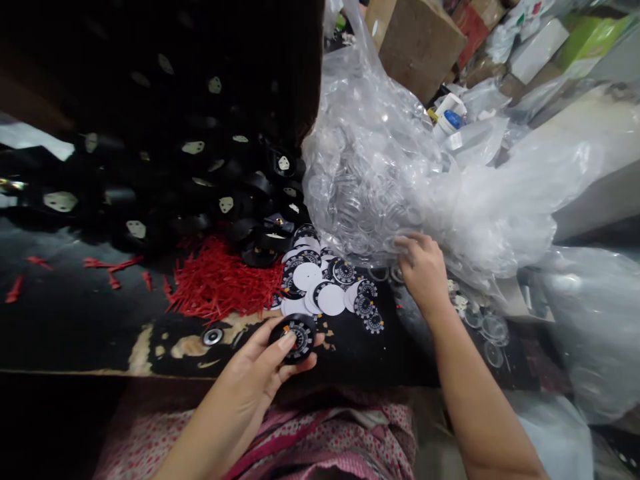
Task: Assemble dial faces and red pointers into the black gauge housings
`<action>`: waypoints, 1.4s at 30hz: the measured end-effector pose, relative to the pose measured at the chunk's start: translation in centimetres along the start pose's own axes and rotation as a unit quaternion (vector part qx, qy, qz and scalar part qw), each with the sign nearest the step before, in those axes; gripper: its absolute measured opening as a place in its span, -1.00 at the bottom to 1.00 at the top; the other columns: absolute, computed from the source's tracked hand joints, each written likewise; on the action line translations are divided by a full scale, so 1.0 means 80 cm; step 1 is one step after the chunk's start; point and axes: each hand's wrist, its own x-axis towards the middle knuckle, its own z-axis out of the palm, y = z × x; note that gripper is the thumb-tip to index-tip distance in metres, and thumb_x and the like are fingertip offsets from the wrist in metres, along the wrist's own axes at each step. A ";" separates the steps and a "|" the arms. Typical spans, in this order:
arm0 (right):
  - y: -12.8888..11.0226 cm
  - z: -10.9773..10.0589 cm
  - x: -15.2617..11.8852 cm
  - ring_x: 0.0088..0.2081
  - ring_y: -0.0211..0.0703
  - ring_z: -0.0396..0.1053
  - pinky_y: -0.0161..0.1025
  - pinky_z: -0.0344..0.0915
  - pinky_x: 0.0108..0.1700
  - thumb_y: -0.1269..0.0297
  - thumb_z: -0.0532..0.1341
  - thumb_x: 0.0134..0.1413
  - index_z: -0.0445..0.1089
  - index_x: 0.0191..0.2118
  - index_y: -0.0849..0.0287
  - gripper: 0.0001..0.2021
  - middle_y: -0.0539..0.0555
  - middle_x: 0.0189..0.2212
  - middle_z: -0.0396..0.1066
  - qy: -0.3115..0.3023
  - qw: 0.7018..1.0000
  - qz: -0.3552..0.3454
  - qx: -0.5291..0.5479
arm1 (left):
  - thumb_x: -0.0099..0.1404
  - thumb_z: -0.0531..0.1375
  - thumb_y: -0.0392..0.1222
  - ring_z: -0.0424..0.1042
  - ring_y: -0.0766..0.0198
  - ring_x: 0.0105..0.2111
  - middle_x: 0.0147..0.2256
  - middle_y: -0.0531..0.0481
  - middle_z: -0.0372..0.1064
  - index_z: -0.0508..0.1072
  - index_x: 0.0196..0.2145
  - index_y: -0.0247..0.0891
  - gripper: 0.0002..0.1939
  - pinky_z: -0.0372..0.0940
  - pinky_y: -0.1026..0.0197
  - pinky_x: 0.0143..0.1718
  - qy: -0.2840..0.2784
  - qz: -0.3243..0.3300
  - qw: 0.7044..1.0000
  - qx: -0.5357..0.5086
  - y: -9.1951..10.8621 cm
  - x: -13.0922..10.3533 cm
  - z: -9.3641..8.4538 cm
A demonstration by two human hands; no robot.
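Observation:
A round black dial unit (299,339) with white markings lies in my left hand (273,363), the thumb pressed on its face and the fingers beneath it. My right hand (424,272) reaches to the lower edge of a clear plastic bag (360,193) full of transparent round covers. Its fingertips are at the covers by the bag; whether they grip one is too small to tell. Between the hands, loose printed dial discs (345,271), some showing white backs, are spread on the dark table. A heap of red pointers (225,283) sits left of the discs.
Many black housings with pale plates (135,229) fill the back left. A small ring-shaped part (213,336) lies near the table's front edge (100,375). More clear covers (494,328) lie at the right. Cardboard boxes (417,43) and plastic wrapping stand behind.

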 end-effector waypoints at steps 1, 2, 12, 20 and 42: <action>-0.005 -0.003 -0.003 0.06 0.14 0.32 0.09 0.22 0.13 0.43 0.14 0.14 0.53 -0.10 0.21 -0.73 0.26 0.03 0.40 0.011 1.000 -0.003 0.020 | 0.14 0.41 -0.15 0.59 0.14 -0.23 -0.25 -0.06 0.60 0.57 -0.22 -0.22 -0.76 0.51 0.24 -0.26 0.000 -0.003 1.000 -0.009 0.001 0.000 0.000; -0.013 -0.008 -0.007 0.04 0.10 0.34 0.06 0.25 0.11 0.42 0.14 0.16 0.52 -0.10 0.21 -0.74 0.25 0.00 0.42 0.024 0.998 -0.002 0.051 | 0.15 0.40 -0.15 0.58 0.14 -0.21 -0.21 -0.08 0.60 0.57 -0.20 -0.21 -0.75 0.51 0.21 -0.21 -0.004 -0.004 1.000 -0.019 0.002 0.000 0.000; -0.163 -0.018 -0.094 -0.18 -0.20 0.39 -0.24 0.36 -0.08 0.43 0.12 0.29 0.45 0.08 0.15 -0.69 0.14 -0.16 0.37 -0.145 0.916 -0.049 0.372 | 0.24 0.32 -0.01 0.48 0.07 0.03 0.04 -0.05 0.51 0.58 -0.06 -0.09 -0.68 0.43 0.15 -0.01 -0.060 0.010 0.998 0.016 0.000 0.003 -0.004; -0.172 -0.005 -0.082 -0.33 -0.18 0.33 -0.26 0.22 -0.27 0.16 0.02 0.38 0.40 -0.35 0.19 -0.66 0.02 -0.42 0.32 -0.158 0.940 -0.018 0.303 | 0.21 0.34 -0.02 0.44 0.01 0.08 0.10 -0.02 0.47 0.54 0.02 -0.06 -0.59 0.45 0.11 -0.02 -0.094 0.032 0.986 0.134 -0.009 0.001 -0.013; -0.166 0.010 -0.086 -0.48 -0.26 0.24 -0.29 0.11 -0.34 0.05 -0.05 0.39 0.25 -0.50 0.13 -0.55 -0.06 -0.56 0.29 -0.192 0.930 -0.024 0.311 | 0.20 0.32 -0.07 0.45 -0.06 0.07 0.00 -0.02 0.55 0.58 -0.04 -0.05 -0.65 0.29 0.02 0.15 -0.045 0.067 0.965 0.249 0.001 -0.022 -0.020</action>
